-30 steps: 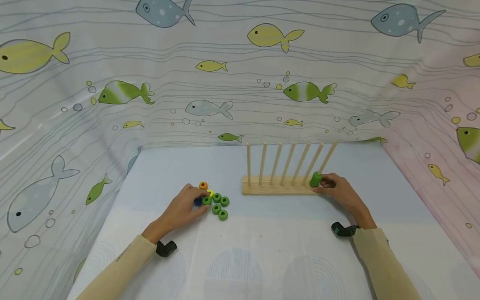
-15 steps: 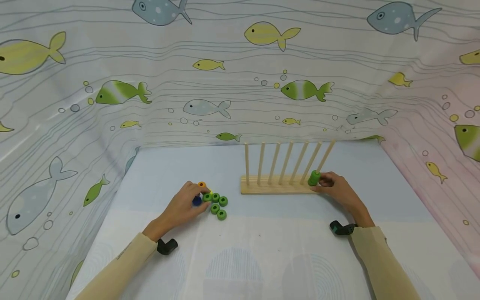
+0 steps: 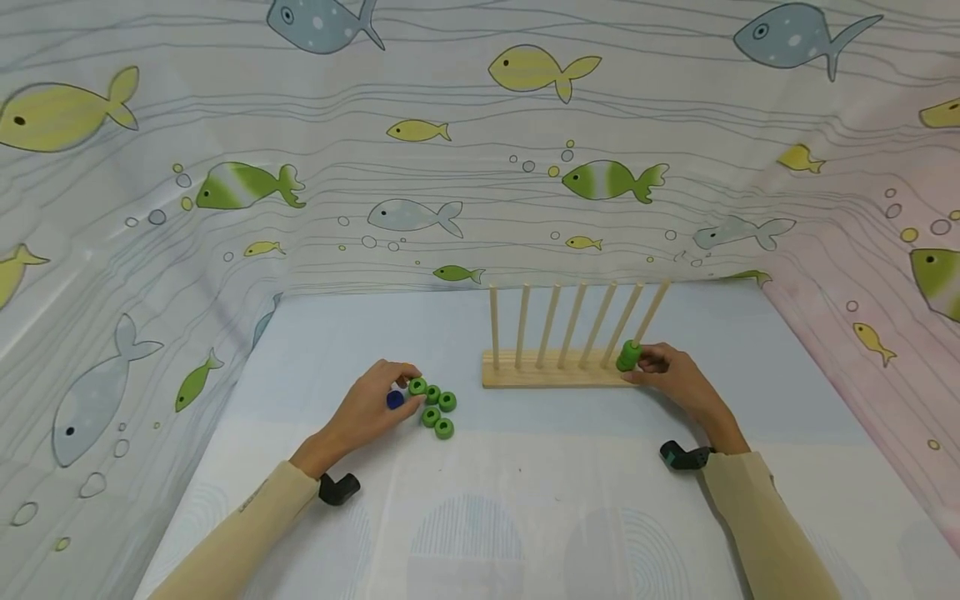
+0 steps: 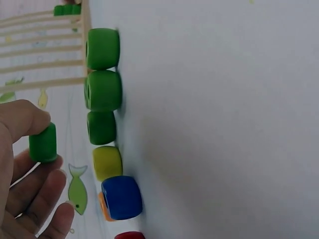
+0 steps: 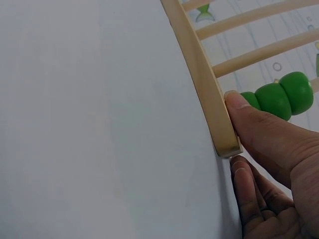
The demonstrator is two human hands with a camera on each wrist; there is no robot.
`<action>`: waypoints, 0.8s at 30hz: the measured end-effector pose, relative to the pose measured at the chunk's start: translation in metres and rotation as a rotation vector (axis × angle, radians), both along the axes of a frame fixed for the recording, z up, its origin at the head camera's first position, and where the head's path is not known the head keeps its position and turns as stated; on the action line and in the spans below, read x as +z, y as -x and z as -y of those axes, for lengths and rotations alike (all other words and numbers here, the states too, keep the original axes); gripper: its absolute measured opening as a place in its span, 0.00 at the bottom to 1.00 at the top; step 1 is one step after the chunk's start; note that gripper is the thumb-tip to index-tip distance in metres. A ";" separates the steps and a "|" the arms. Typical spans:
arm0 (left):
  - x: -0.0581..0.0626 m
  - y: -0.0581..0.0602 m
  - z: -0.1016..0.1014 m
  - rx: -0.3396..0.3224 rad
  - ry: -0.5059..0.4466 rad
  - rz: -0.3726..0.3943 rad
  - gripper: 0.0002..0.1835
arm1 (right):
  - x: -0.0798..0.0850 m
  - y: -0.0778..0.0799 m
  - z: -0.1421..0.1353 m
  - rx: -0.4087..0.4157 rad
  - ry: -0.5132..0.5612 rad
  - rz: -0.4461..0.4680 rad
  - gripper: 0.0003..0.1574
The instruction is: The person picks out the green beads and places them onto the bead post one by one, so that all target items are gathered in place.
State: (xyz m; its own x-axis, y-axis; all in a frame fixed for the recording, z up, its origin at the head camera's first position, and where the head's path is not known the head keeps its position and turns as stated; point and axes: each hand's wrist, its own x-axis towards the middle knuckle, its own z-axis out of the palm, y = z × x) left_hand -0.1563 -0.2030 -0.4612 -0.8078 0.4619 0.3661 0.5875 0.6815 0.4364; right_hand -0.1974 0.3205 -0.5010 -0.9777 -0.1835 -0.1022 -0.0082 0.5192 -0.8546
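My left hand [image 3: 369, 402] pinches a green bead [image 4: 43, 143] between thumb and fingers, raised off the table above the other beads. Below and beside it lie several loose green beads [image 3: 444, 428], a blue bead [image 3: 395, 400], a yellow bead [image 4: 107, 163] and an orange bead [image 4: 104, 205] partly behind the blue one. A red bead [image 4: 130, 235] just enters the left wrist view. At the right, my right hand [image 3: 681, 382] grips the end of the wooden peg rack [image 3: 540, 382], thumb on the base. Several green beads [image 3: 629, 356] are stacked on the rack's rightmost peg.
The rack's other upright pegs [image 3: 551, 325] carry no beads. A pale tablecloth [image 3: 517, 492] covers the table, and a fish-print curtain [image 3: 525, 200] rises behind and along both sides. Black wrist cameras [image 3: 339, 489] sit at the sleeve cuffs.
My left hand has lifted the green bead up from the cluster, and it now hides the orange and yellow beads in the head view. The right hand stays on the rack.
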 end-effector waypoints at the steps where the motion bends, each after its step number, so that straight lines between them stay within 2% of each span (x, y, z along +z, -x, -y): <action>1: 0.000 0.000 0.000 -0.004 -0.003 0.002 0.19 | 0.000 0.000 0.000 -0.001 -0.003 0.001 0.45; 15: 0.007 0.006 -0.006 -0.043 -0.017 -0.017 0.20 | 0.001 -0.001 0.001 -0.027 -0.013 0.020 0.47; 20: 0.012 0.009 -0.010 -0.062 -0.031 -0.050 0.20 | 0.000 0.000 0.001 -0.031 -0.017 0.018 0.47; 24: 0.017 0.011 -0.013 -0.061 -0.034 -0.048 0.20 | 0.000 0.001 0.001 -0.030 -0.023 0.015 0.46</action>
